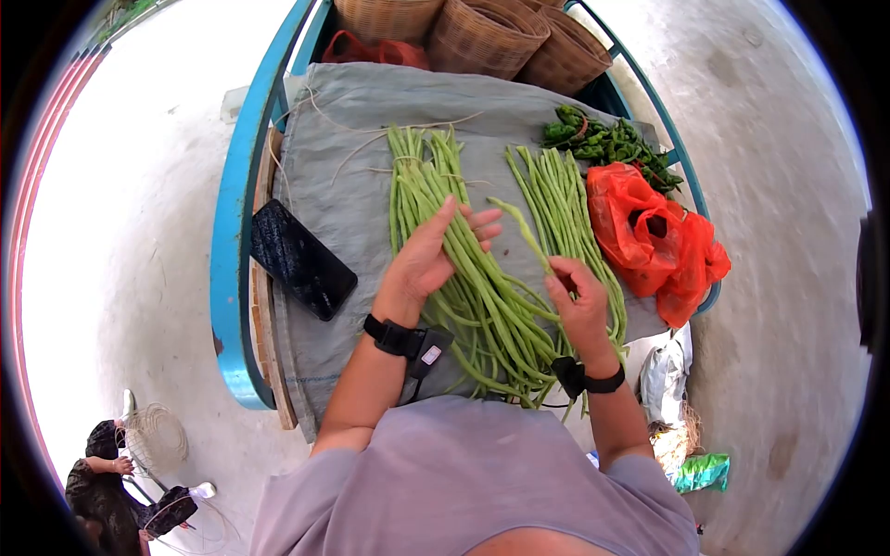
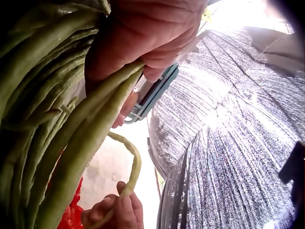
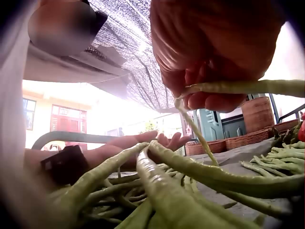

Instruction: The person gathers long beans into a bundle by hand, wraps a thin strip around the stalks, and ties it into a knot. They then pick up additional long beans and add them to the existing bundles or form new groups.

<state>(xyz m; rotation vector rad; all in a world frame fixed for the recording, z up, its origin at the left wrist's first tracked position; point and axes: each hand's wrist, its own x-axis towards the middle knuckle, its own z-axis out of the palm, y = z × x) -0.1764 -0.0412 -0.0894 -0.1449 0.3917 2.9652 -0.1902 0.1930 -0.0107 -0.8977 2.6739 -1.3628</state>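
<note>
Long green beans [image 1: 491, 306] lie in a big bundle on grey cloth, tied near their far end. My left hand [image 1: 429, 255] is in among them with the thumb raised and fingers stretched to the right; beans pass across its palm. In the left wrist view, beans [image 2: 81, 148] run out from under that hand. My right hand [image 1: 582, 301] pinches one yellowish-green long bean [image 1: 526, 227] between thumb and fingers, its bent tip towards the left hand. The right wrist view shows this bean [image 3: 252, 87] with a thin end hanging down. A second bundle of beans [image 1: 556, 190] lies to the right.
A phone [image 1: 301, 259] lies on the cloth [image 1: 343, 120] at the left. Red plastic bags [image 1: 640, 232] and green peppers [image 1: 616, 144] sit at the right. Wicker baskets [image 1: 487, 37] stand behind. A blue metal frame [image 1: 232, 250] borders the surface. Another person [image 1: 107, 482] is at lower left.
</note>
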